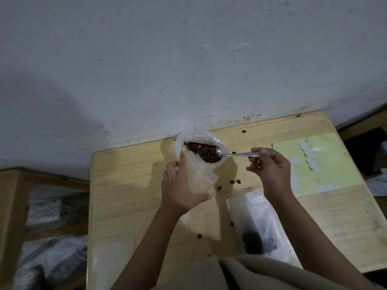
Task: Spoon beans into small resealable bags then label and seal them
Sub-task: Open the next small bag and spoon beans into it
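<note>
A clear plastic bag of dark brown beans lies open at the far edge of the wooden table. My left hand holds a small empty resealable bag open just in front of it, thumb under, fingers along its left side. My right hand grips a metal spoon by the handle; its bowl is dipped into the beans. A yellow label sheet with white stickers lies at the right.
A pile of resealable bags, one with beans in it, lies near the front right. More flat bags sit front left. Loose beans are scattered on the table. A wall rises behind; a wooden frame stands left.
</note>
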{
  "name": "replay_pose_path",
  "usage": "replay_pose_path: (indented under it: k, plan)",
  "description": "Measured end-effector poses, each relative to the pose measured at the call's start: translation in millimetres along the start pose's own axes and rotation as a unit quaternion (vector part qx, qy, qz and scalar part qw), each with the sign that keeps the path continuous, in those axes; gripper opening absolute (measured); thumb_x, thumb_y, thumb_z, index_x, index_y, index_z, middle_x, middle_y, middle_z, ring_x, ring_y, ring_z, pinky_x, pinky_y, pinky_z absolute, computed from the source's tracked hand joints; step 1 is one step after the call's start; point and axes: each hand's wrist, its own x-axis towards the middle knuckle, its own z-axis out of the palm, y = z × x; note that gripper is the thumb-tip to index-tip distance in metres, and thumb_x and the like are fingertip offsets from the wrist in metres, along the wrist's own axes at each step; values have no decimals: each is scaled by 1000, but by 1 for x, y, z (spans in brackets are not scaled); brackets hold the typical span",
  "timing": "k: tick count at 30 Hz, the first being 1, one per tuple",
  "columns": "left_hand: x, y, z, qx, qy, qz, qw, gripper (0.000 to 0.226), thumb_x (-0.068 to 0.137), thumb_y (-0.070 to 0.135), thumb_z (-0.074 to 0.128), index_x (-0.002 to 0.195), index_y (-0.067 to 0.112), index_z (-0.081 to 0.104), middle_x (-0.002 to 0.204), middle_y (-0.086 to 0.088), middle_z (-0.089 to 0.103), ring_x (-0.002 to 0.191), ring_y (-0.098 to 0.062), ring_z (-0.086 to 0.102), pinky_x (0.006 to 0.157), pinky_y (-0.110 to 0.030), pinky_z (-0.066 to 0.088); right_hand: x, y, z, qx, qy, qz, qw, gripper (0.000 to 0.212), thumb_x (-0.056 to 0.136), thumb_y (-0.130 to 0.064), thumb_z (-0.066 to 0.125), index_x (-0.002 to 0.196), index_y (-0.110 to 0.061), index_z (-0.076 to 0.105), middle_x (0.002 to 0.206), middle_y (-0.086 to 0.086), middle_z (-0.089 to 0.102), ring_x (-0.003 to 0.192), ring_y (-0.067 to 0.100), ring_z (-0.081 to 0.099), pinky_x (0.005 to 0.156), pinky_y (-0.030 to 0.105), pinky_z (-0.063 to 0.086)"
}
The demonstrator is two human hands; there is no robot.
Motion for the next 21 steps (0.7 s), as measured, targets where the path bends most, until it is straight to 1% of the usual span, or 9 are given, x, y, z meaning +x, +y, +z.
replay_pose_path:
  k: [5,10,12,14,17,19,21]
  plan:
    - [-2,0,0,11,7,3,1000,139,50,63,81,148,31,-12,139,-5,18,128,-22,22,107,-37,29,-3,-1,-2,-21,-6,-36,999,25,96,-9,48,81,-12,68,65,9,57,50,14,54,60,33,54]
    - [-3,0,-1,28,5,1,1000,139,50,63,80,148,30,-13,137,-5,19,128,-22,23,107,-36,27,-5,-3,-1,-7,14,-25,1000,26,97,-9,46,82,-12,67,64,8,56,48,11,54,62,34,55]
    - [-4,1,-1,30,2,0,1000,139,51,63,80,148,31,-13,138,-4,18,128,-22,23,107,-36,26,-6,-3,-1,-10,5,-30,999,27,97,-8,46,81,-11,67,63,7,56,51,12,54,61,33,54]
    - [-5,2,-3,29,4,2,1000,138,52,63,80,148,30,-13,138,-4,19,128,-22,23,106,-36,27,-9,-3,0,-31,-23,-60,997,27,96,-7,47,80,-12,67,62,4,58,54,14,54,61,34,53]
    - [-4,3,-2,27,8,6,1000,135,52,64,79,149,29,-9,138,-5,20,128,-23,24,104,-37,29,-16,-3,2,-93,-79,-151,981,25,97,-7,47,84,-15,67,63,-2,63,56,15,57,61,32,53]
    - [-4,3,-2,14,9,8,1000,134,52,64,79,150,29,-7,139,-6,19,129,-23,23,105,-37,30,-19,-5,6,-103,-71,-189,974,22,97,-8,47,87,-15,66,66,-4,64,57,13,59,61,26,53]
    - [-3,3,-3,1,2,2,1000,135,52,63,80,150,27,-6,142,-5,17,131,-22,21,106,-39,31,-20,-6,10,-96,-34,-208,973,19,97,-8,47,90,-13,64,68,-7,64,58,6,60,61,18,51]
